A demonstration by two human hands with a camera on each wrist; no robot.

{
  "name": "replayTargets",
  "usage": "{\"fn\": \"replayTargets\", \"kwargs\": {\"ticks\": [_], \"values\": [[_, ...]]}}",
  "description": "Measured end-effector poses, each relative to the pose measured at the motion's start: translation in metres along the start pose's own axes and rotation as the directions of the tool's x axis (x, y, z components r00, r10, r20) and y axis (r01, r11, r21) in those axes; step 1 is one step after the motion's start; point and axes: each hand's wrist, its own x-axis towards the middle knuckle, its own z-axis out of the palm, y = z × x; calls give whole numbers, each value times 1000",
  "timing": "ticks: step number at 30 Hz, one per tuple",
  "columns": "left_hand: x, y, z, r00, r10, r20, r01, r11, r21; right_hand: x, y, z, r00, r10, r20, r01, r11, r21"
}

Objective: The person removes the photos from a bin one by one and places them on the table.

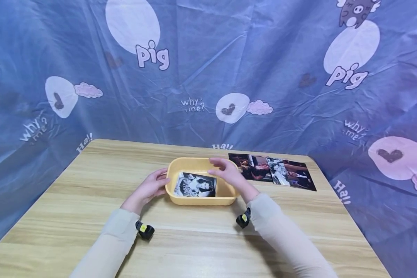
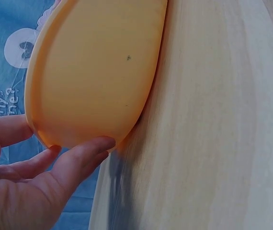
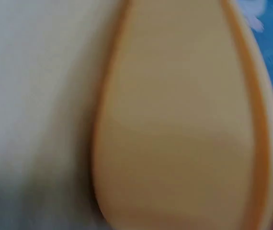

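Note:
A yellow plastic bin (image 1: 200, 201) sits on the table with black-and-white photo prints (image 1: 196, 185) lying inside it. My left hand (image 1: 150, 188) holds the bin's left end; in the left wrist view its thumb (image 2: 86, 155) lies against the bin's outer wall (image 2: 93, 72) and other fingers touch near the rim. Over the right end of the bin, my right hand (image 1: 229, 173) hovers with fingers apart, pointing left, and nothing in them. The right wrist view is blurred, showing the bin's outside (image 3: 175, 120) and only bits of fingers at the right edge.
Behind my right hand, several overlapping photo prints (image 1: 278, 171) lie in a row on the wooden table (image 1: 194, 239). A blue curtain (image 1: 201, 77) with pig prints hangs behind the table and along its sides. Both sleeves carry a black wrist camera (image 1: 146, 231).

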Motion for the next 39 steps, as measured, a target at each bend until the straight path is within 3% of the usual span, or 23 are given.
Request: {"fn": "replayTargets", "kwargs": {"ticks": [5,10,13,20,27,29,39], "values": [[-1,0,1,1000,-9,-15,9,1000,7,1,4,21,992,47,116,-31,990,-135],[0,0,1,1000,2,-9,-2,1000,17,5,12,27,985,77,153,-43,976,-214],[1,0,0,1000,9,0,-9,1000,13,8,16,30,985,53,166,-5,962,-274],[1,0,-2,1000,12,0,-12,1000,16,11,17,34,984,46,171,24,922,-386],[2,-1,0,1000,9,-6,-9,1000,24,8,14,36,983,60,172,46,831,-555],[2,0,0,1000,8,-8,-8,1000,24,8,14,36,984,61,168,48,817,-575],[-1,2,2,1000,6,1,-6,1000,14,8,15,37,993,32,116,42,809,-586]]}}
